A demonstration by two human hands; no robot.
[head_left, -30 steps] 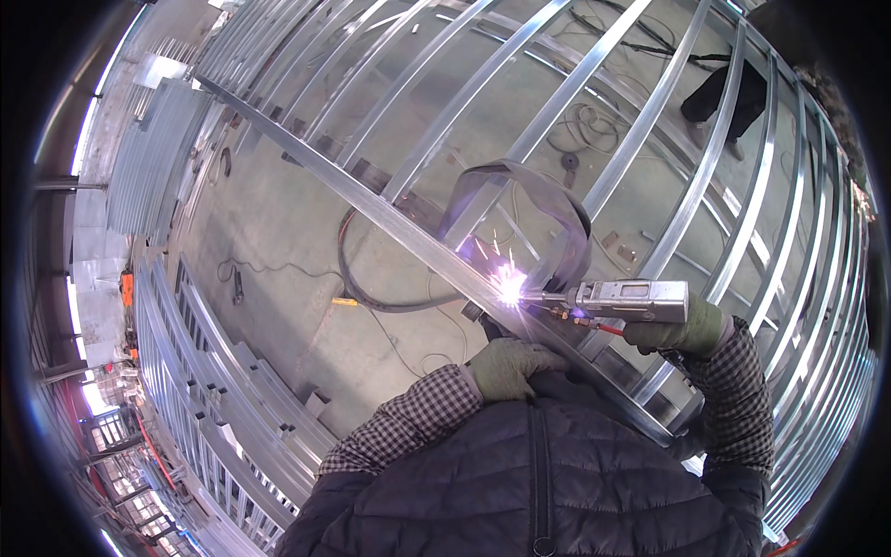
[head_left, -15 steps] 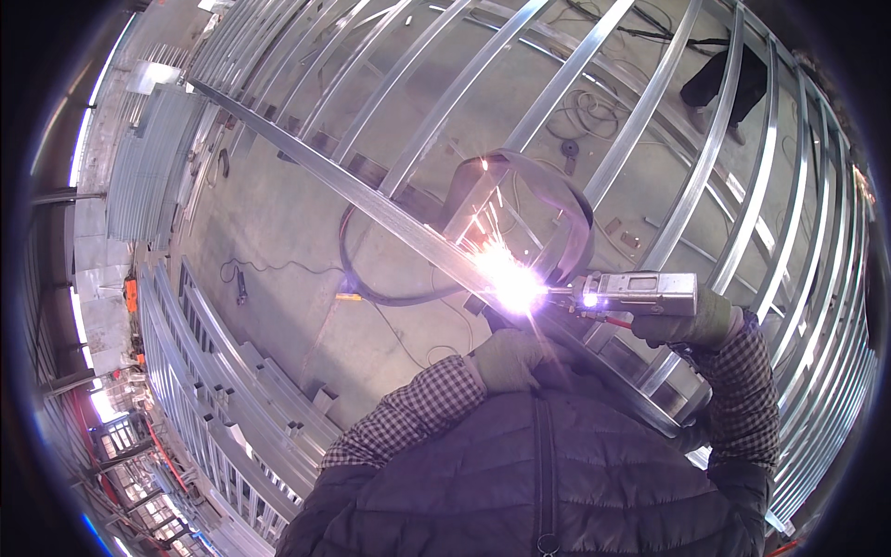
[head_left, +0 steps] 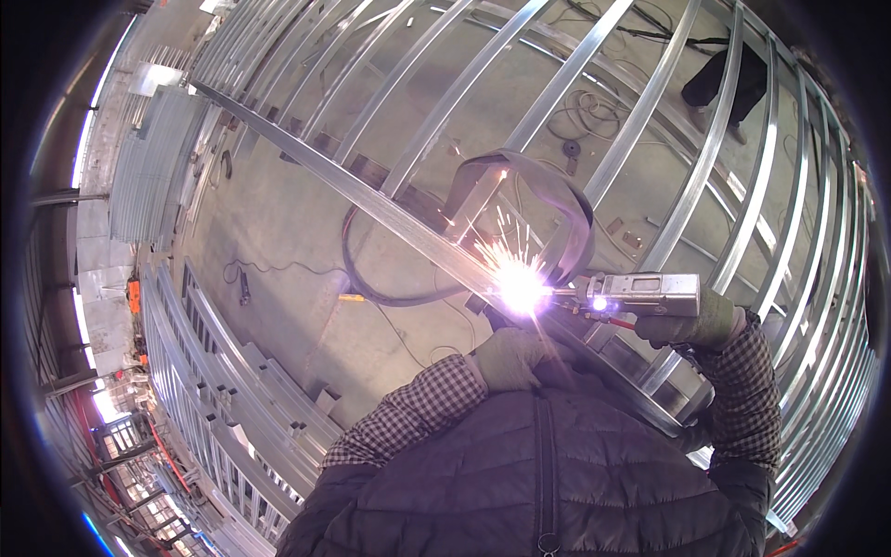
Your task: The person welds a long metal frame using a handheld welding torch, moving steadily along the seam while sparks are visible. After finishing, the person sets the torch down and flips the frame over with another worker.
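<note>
My right hand (head_left: 698, 320) in a grey-green glove is closed round the grip of a silver welding torch (head_left: 650, 294). The torch's nozzle points left at a blazing white weld spot (head_left: 522, 290) on a long square metal tube (head_left: 371, 197), and sparks fly up from it. My left hand (head_left: 510, 360), also gloved, lies curled against the tube's near side, just below the glare. Its fingertips are hidden, so what they hold cannot be made out. A wide dark hose or strap (head_left: 555, 190) loops up behind the weld.
Parallel metal bars (head_left: 566, 79) run from the tube across the far side. Stacked metal frames (head_left: 227, 390) lie at the lower left, more profiles (head_left: 156, 167) at the upper left. Cables (head_left: 594, 113) lie on the floor. Another person's dark-clothed legs (head_left: 733, 88) show at the upper right.
The sparks have changed shape, fanning more upward. The weld spot and torch have shifted very slightly to the right. Both hands keep nearly the same place.
</note>
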